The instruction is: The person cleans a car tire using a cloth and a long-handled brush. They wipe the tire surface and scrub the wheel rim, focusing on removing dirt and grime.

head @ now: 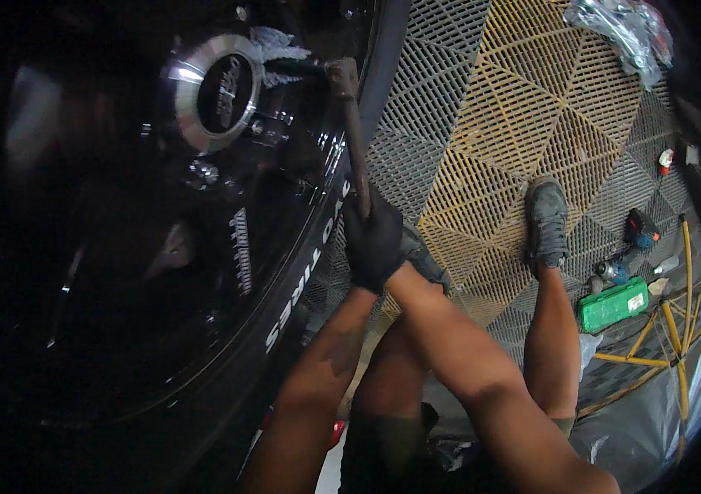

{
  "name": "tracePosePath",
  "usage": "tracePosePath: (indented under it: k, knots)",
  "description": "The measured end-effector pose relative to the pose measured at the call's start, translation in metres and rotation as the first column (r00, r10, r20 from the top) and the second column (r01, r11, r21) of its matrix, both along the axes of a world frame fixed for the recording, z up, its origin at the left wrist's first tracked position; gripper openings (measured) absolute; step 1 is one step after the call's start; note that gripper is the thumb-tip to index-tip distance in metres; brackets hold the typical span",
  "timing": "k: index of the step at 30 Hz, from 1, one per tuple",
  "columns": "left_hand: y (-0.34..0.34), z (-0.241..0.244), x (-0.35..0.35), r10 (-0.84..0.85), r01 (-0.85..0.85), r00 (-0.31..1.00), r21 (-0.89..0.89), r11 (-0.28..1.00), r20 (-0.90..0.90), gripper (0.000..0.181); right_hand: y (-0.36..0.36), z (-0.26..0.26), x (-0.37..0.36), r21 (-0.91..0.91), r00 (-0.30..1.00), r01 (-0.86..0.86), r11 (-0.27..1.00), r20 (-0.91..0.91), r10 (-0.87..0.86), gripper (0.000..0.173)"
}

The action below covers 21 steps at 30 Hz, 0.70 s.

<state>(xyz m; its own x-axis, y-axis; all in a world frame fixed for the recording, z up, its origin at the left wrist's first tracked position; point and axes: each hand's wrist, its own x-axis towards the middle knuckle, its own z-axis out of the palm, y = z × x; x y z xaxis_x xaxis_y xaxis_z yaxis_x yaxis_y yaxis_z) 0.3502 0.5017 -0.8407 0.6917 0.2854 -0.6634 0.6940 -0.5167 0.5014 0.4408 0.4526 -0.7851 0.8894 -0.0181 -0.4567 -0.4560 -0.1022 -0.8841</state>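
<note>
Both my hands wear black gloves and lie close together on the handle of a wrench-like tool (355, 133), beside the tyre. My left hand (359, 265) and my right hand (384, 238) overlap, so where one ends is hard to see. The tool's head lies over the edge of a black wheel (140, 259), and a dark shaft runs from it towards the hub. A ring-shaped metal centre cap (188, 111) sits at the hub, with shiny lug nuts (204, 173) around it. Grey cloth or plastic surrounds the shaft near the cap. White letters mark the tyre (307, 278).
Grey and yellow grid floor tiles (511, 123) lie beneath my shoes. To the right are a green case (614, 304), a blue cordless power tool (614, 270), a battery-like block (642, 228) and a yellow metal frame (674, 327). Clear plastic wrapping (625, 37) lies at the top right.
</note>
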Motion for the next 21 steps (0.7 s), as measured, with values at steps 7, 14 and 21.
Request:
tracePosePath:
  k: [7,14,21]
  knots:
    - [-0.008,-0.053,0.071,-0.023,0.023,1.0,-0.083,0.996,-0.004,0.027,-0.013,0.016,0.141,-0.003,0.764,0.066,0.998,0.643,-0.049,0.07]
    - [-0.01,-0.034,0.057,-0.095,0.091,0.995,-0.097,0.991,-0.031,0.034,-0.012,0.034,0.187,-0.072,0.731,-0.109,0.991,0.67,0.129,0.044]
    - [0.038,0.054,0.027,-0.335,0.343,0.922,0.007,0.939,-0.195,0.028,-0.007,0.037,0.187,0.063,0.74,-0.036,0.997,0.672,-0.016,0.03]
